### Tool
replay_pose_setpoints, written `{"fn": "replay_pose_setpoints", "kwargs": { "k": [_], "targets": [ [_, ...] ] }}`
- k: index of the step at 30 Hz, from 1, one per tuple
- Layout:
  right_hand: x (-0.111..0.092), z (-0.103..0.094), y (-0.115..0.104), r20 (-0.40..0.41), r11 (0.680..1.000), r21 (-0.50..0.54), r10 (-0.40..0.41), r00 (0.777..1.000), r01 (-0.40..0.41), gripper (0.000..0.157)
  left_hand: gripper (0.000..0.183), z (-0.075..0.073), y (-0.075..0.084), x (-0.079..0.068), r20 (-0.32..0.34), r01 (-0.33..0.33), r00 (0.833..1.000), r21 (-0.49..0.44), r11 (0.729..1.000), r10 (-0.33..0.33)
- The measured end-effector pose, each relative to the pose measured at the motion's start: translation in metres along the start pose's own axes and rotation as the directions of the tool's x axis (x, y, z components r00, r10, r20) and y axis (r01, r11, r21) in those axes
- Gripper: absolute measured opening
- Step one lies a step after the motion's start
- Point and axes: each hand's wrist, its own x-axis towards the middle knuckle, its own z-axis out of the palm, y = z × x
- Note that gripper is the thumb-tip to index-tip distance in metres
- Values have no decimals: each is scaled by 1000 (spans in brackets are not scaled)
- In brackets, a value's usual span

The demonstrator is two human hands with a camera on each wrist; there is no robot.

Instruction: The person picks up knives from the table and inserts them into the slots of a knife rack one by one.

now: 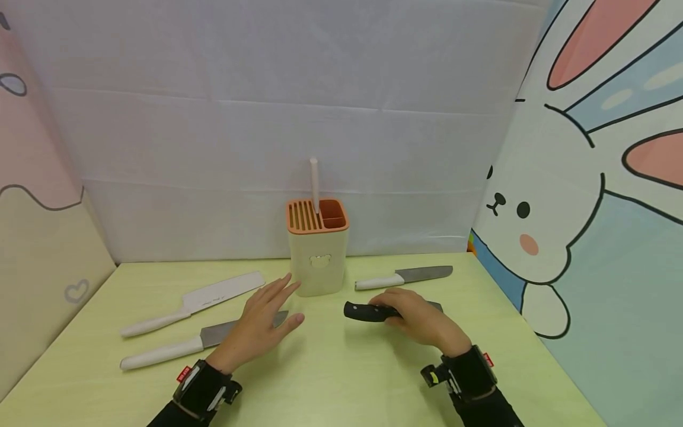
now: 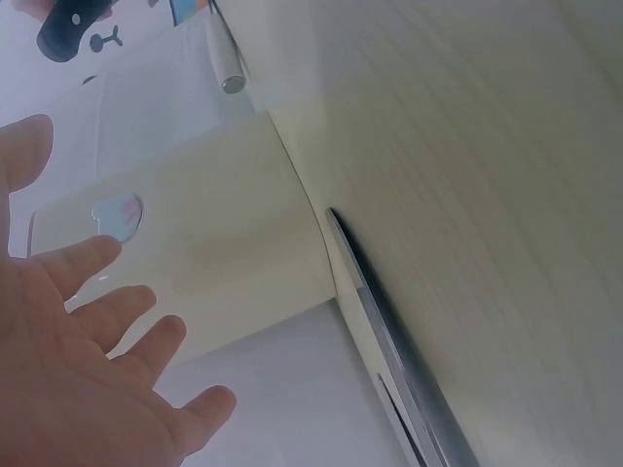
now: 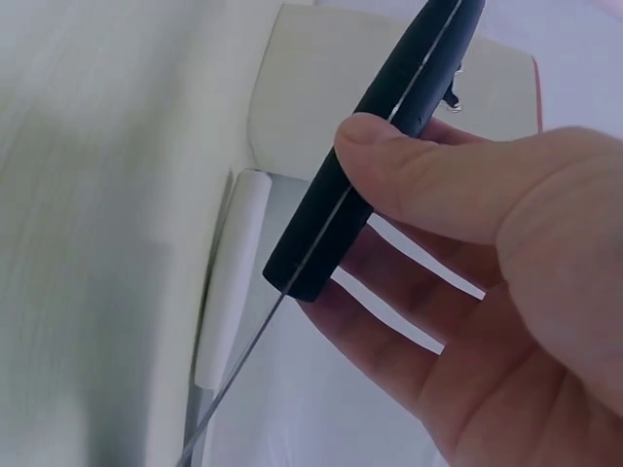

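The right hand (image 1: pixel 418 315) grips a black-handled knife (image 1: pixel 368 312). The left hand (image 1: pixel 258 326), fingers extended, is near an orange-topped knife block (image 1: pixel 318 276) holding one white handle (image 1: pixel 315 184). Three white-handled knives (image 1: pixel 161 354) lie on the table (image 1: pixel 331 379).

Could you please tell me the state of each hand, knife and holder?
Left hand: open, empty.
Right hand: gripping black-handled knife.
Black-handled knife: held by its handle.
Holder: upright, one white handle sticking up.
Upper left knife: lying flat.
Lower left knife: lying, partly hidden.
Right white-handled knife: lying down.
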Motion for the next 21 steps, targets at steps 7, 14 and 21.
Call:
{"fn": "replay_pose_setpoints", "kwargs": {
  "k": [7,14,21],
  "targets": [
    [3,-6,-9,-24,999,30,-12,1000,13,46,64,-1,1,0,0,-3,1000,-3,1000,3],
    [5,-10,-15,-56,998,66,-15,998,18,48,63,-1,0,0,1,-4,1000,-6,1000,4],
    [5,-16,-25,-119,991,130,-28,993,43,51,64,0,-1,0,-3,-12,1000,-1,1000,12]
  ]
}}
